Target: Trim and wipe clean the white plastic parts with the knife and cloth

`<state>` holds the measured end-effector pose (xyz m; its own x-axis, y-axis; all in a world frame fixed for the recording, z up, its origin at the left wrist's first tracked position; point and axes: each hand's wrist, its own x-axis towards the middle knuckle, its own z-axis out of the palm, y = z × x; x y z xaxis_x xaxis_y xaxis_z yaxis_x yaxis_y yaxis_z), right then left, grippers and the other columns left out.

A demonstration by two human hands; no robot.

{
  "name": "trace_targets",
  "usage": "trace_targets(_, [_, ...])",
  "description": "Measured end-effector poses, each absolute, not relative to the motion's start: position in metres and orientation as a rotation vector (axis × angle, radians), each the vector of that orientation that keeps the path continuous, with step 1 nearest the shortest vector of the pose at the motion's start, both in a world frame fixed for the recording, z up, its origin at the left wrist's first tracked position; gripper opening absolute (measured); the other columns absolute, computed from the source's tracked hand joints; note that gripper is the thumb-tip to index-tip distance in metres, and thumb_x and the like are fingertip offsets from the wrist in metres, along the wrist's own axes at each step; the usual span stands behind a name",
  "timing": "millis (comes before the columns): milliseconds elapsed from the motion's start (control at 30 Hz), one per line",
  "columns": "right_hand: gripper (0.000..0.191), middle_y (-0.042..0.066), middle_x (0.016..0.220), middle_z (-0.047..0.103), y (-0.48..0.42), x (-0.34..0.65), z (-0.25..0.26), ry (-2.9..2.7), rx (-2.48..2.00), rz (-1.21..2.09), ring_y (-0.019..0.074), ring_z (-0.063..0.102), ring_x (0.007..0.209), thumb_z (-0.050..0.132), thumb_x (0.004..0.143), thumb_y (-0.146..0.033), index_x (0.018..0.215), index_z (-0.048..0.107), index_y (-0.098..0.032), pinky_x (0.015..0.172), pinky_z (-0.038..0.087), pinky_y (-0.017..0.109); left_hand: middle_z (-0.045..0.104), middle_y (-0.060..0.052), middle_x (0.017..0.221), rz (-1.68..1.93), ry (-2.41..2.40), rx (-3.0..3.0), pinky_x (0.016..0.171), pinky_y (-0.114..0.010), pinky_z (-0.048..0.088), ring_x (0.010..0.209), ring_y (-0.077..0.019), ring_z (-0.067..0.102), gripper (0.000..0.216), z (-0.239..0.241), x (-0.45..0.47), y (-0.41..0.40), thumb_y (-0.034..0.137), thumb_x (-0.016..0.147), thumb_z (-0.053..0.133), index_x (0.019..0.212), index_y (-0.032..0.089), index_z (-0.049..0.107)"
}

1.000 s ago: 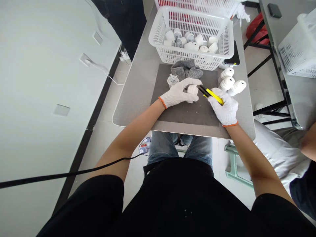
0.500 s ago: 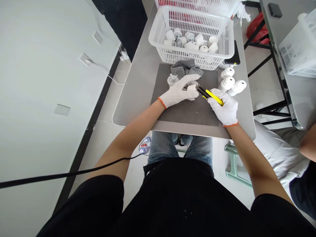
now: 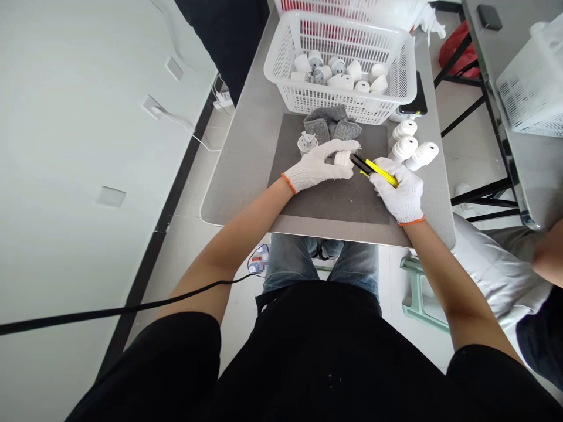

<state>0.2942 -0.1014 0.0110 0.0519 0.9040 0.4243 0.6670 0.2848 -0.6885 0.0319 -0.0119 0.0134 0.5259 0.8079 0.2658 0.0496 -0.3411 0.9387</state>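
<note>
My gloved left hand (image 3: 323,166) grips a small white round plastic part (image 3: 343,159) between thumb and fingers, above the dark mat (image 3: 334,202). Wrapped in my gloved right hand (image 3: 400,189) is a yellow and black utility knife (image 3: 382,173), its tip at the right side of that part. Just behind my left hand stands a white plastic piece with a grey top (image 3: 307,142). A crumpled grey cloth (image 3: 331,122) lies on the mat's far side. To the right of the knife, several white ribbed housings (image 3: 403,149) rest on the table.
A white plastic basket (image 3: 341,99) holding several white parts stands at the table's back. Beside it lies a black phone-like device (image 3: 416,99). Another person's leg (image 3: 488,264) and a green stool (image 3: 416,293) are at the right. A white wall (image 3: 65,146) rises at the left.
My left thumb and fingers have shifted slightly around the white part, so more of it shows. The knife stays against its right side, with my right hand nearly still.
</note>
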Motion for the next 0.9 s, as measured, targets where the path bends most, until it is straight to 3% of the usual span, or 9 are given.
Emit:
trace_targets(100, [0.043, 0.005, 0.125, 0.088, -0.102, 0.294, 0.012, -1.695, -1.454, 0.349, 0.0317, 0.086, 0.118, 0.081, 0.099, -0.054, 0.133, 0.087, -0.027, 0.113, 0.071, 0.053, 0.084, -0.008, 0.112, 0.980, 0.692, 1.603, 0.109, -0.054, 0.068, 0.110, -0.0274, 0.083, 0.046, 0.010, 0.037, -0.016, 0.043, 0.092, 0.088, 0.132, 0.021, 0.078])
trace_targets(200, [0.046, 0.005, 0.121, 0.089, -0.102, 0.295, 0.011, -1.677, -1.482, 0.345, 0.0313, 0.087, 0.117, 0.080, 0.099, -0.055, 0.135, 0.087, -0.026, 0.113, 0.070, 0.052, 0.078, -0.003, 0.091, 0.968, 0.640, 1.507, 0.089, -0.045, 0.070, 0.079, -0.0171, 0.075, 0.039, 0.008, 0.041, -0.020, 0.037, 0.096, 0.081, 0.131, 0.019, 0.073])
trace_targets(267, [0.046, 0.005, 0.118, 0.089, -0.102, 0.294, 0.011, -1.687, -1.485, 0.351, 0.0311, 0.087, 0.115, 0.080, 0.099, -0.055, 0.135, 0.087, -0.026, 0.112, 0.071, 0.051, 0.081, -0.006, 0.100, 0.978, 0.687, 1.561, 0.092, -0.042, 0.070, 0.085, -0.0170, 0.076, 0.039, 0.011, 0.041, -0.021, 0.033, 0.093, 0.082, 0.127, 0.018, 0.073])
trace_targets(367, [0.044, 0.006, 0.117, 0.088, -0.102, 0.292, 0.014, -1.701, -1.485, 0.352, 0.0306, 0.087, 0.115, 0.080, 0.100, -0.055, 0.132, 0.087, -0.026, 0.109, 0.072, 0.049, 0.083, -0.012, 0.130, 0.971, 0.821, 1.740, 0.112, -0.045, 0.066, 0.118, -0.0253, 0.080, 0.047, 0.020, 0.037, -0.020, 0.031, 0.083, 0.087, 0.127, 0.018, 0.077])
trace_targets(467, [0.042, 0.006, 0.115, 0.088, -0.103, 0.290, 0.017, -1.655, -1.495, 0.358, 0.0298, 0.087, 0.114, 0.080, 0.101, -0.056, 0.129, 0.087, -0.025, 0.105, 0.074, 0.047, 0.082, -0.010, 0.144, 0.894, 0.858, 1.859, 0.128, -0.051, 0.059, 0.138, -0.0316, 0.076, 0.052, 0.027, 0.032, -0.018, 0.034, 0.081, 0.088, 0.131, 0.021, 0.080])
trace_targets(600, [0.044, 0.005, 0.111, 0.088, -0.102, 0.289, 0.016, -1.605, -1.476, 0.432, 0.0276, 0.087, 0.105, 0.083, 0.098, -0.060, 0.126, 0.087, -0.027, 0.095, 0.077, 0.045, 0.078, -0.012, 0.153, 0.877, 0.826, 1.843, 0.133, -0.056, 0.055, 0.146, -0.0347, 0.073, 0.062, 0.024, 0.030, -0.017, 0.039, 0.081, 0.090, 0.139, 0.023, 0.078])
trace_targets(800, [0.052, 0.003, 0.095, 0.086, -0.099, 0.290, 0.011, -1.418, -1.458, 0.599, 0.0174, 0.076, 0.060, 0.084, 0.094, -0.062, 0.130, 0.086, -0.025, 0.057, 0.070, 0.032, 0.068, -0.013, 0.168, 0.916, 0.725, 1.695, 0.131, -0.054, 0.058, 0.152, -0.0346, 0.071, 0.072, 0.011, 0.032, -0.013, 0.039, 0.077, 0.093, 0.144, 0.026, 0.073])
trace_targets(900, [0.050, 0.003, 0.100, 0.087, -0.099, 0.290, 0.012, -1.442, -1.458, 0.611, 0.0164, 0.076, 0.061, 0.085, 0.094, -0.061, 0.128, 0.086, -0.025, 0.057, 0.069, 0.030, 0.067, -0.015, 0.168, 0.911, 0.739, 1.666, 0.134, -0.054, 0.056, 0.156, -0.0355, 0.067, 0.071, 0.013, 0.032, -0.015, 0.034, 0.073, 0.094, 0.141, 0.024, 0.074])
